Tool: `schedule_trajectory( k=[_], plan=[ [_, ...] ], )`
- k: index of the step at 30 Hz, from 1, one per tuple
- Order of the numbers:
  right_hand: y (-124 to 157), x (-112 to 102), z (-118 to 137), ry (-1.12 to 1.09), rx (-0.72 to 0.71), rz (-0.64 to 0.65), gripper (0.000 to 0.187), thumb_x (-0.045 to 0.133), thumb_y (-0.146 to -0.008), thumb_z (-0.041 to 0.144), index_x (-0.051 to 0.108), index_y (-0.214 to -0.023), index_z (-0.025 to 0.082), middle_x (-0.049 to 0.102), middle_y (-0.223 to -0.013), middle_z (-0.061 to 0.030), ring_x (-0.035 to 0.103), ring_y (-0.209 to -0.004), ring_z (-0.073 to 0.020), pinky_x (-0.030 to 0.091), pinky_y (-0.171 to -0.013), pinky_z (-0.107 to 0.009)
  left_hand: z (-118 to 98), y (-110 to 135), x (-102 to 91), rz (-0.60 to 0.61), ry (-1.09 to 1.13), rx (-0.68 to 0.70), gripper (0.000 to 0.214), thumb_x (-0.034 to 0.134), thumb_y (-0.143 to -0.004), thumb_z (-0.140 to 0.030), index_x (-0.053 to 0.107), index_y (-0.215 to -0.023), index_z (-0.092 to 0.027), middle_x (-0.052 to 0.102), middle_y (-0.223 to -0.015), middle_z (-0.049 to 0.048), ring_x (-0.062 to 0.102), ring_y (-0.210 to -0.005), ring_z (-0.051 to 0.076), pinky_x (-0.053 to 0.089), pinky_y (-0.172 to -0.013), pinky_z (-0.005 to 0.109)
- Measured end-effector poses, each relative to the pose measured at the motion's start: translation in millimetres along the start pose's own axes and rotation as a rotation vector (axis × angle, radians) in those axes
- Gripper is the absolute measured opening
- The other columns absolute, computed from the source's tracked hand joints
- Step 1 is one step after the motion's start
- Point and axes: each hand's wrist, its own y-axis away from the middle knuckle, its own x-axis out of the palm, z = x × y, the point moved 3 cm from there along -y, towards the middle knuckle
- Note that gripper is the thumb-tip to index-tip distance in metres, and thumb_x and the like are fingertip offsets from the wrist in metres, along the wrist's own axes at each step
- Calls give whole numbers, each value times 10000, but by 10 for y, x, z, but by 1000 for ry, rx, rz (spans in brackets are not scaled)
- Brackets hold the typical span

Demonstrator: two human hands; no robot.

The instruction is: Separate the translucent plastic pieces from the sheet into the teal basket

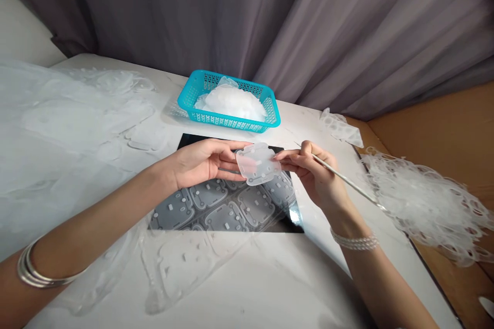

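Note:
A small translucent plastic piece (258, 164) with rounded, notched edges and small cut-out holes is held up in front of me. My left hand (210, 162) grips its left side, thumb above and fingers behind it. The fingertips of my right hand (312, 167) touch its right edge. That same hand also carries a thin metal pick (345, 180), its pointed end toward the upper left. Below both hands, a translucent sheet (227, 216) with several similar outlined shapes lies partly over a black mat (283, 226) and the white table.
Behind the mat stands a blue plastic basket (227, 124) holding a pile of translucent pieces. Large stacked translucent sheets (77, 118) cover the left side. A heap of cut-out sheet scraps (428, 200) hangs at the right table edge, with a smaller scrap (341, 127) behind it. A grey curtain (173, 20) closes the back.

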Motion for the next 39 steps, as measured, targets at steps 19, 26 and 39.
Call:
schedule_trajectory(
  k=[19,26,39],
  plan=[
    [87,54,-59,451,-162,136,373,653,-879,256,345,-671,227,745,-1099,-121,692,-837,-203,525,-718,-310,43,-87,-157,-65,78,-34,560,533,-770,-124,566,-1323,-45,760,-1011,173,740,-871,233,589,-779,336],
    [-192,130,78,723,-388,-6,410,650,-879,314,327,-643,223,729,-812,-62,614,-697,-159,462,-641,-274,76,-166,-259,-167,61,29,359,576,-855,-185,582,-1182,-37,758,-961,196,753,-901,253,588,-850,326],
    [-1534,73,71,503,-229,-340,337,614,-828,476,407,-727,231,600,-733,-15,647,-700,-173,567,-617,-307,25,-70,-135,-193,-391,269,346,474,-906,-319,587,-1158,-109,712,-1120,203,695,-1059,294,550,-935,468]
  ],
)
